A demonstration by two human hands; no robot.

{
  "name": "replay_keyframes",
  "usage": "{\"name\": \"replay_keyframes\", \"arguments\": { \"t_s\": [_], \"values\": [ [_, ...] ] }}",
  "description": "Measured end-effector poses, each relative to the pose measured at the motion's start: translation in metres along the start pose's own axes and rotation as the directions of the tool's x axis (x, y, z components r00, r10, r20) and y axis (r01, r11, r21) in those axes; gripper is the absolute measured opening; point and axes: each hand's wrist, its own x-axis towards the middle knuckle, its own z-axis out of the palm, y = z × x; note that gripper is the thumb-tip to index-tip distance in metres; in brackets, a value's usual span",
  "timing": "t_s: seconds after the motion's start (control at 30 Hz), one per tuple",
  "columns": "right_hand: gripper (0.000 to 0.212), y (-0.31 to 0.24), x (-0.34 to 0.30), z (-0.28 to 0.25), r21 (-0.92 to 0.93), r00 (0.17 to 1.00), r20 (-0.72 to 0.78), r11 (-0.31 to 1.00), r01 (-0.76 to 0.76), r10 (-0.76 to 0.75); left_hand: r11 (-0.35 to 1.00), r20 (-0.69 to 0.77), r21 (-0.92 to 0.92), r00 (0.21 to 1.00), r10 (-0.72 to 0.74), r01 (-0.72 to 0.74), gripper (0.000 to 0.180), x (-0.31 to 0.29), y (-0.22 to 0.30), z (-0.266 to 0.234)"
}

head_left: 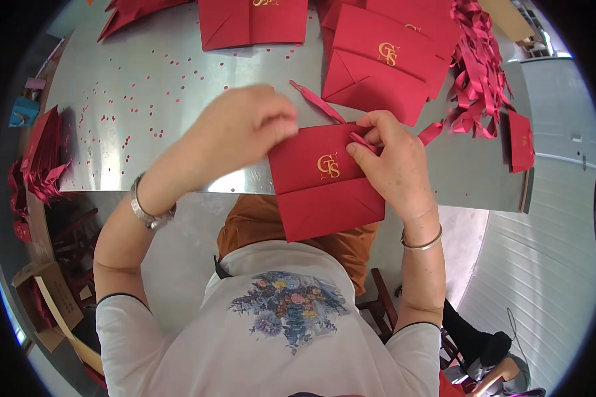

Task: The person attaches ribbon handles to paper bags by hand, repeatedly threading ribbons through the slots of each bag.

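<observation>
A flat, folded red paper bag (321, 188) with a gold emblem lies at the near edge of a metal table (179, 86), half hanging over it. My left hand (242, 129) pinches the bag's top left edge. My right hand (394, 162) holds the top right edge, fingers on a red ribbon (318, 102) that runs up and left from the bag's top.
A stack of folded red bags (384, 56) lies just beyond, more (251, 23) at the far edge. A heap of red ribbons (477, 73) sits to the right, and small red paper dots (132, 112) are scattered on the left. Red bags (40, 155) stand off the table's left.
</observation>
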Motion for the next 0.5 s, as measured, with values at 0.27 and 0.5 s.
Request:
{"name": "replay_keyframes", "arguments": {
  "t_s": [0.27,0.5],
  "values": [
    [0.029,-0.004,-0.006,0.000,0.008,1.000,-0.020,1.000,-0.009,0.009,0.938,0.052,-0.240,0.968,-0.244,0.249,0.017,-0.012,0.015,0.013],
    [0.027,0.035,-0.026,-0.028,0.060,0.910,-0.399,0.987,0.151,-0.115,0.906,0.018,-0.268,0.942,-0.336,0.329,0.013,-0.001,0.008,-0.001]
  ]
}}
